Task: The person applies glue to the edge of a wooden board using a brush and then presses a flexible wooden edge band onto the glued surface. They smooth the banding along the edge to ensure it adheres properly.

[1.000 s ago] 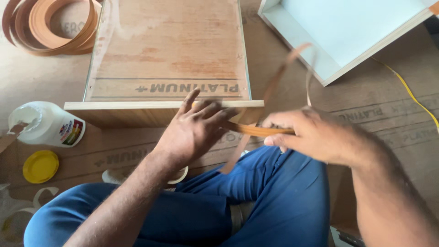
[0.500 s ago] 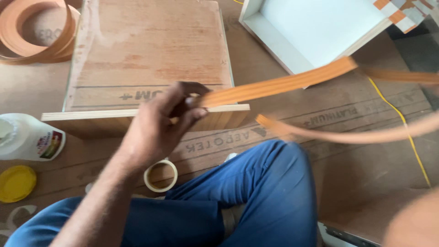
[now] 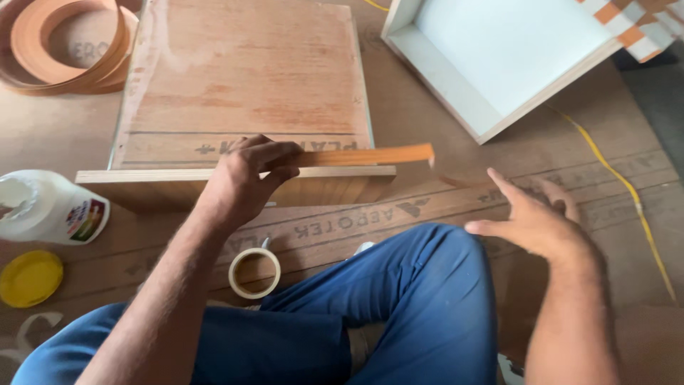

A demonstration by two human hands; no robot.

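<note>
One thin orange edge-band strip (image 3: 367, 155) is pinched in my left hand (image 3: 246, 178), lying flat along the top edge of the raw plywood panel (image 3: 242, 93), its free end jutting past the panel's right corner. My right hand (image 3: 534, 224) hovers open and empty, fingers spread wide, well apart from the strip. One coil of the same banding (image 3: 64, 50) lies far left, one white glue bottle (image 3: 50, 207) beside one yellow cap (image 3: 30, 278), one tape roll (image 3: 254, 272) by my knee, one white drawer box (image 3: 499, 57) at right.
</note>
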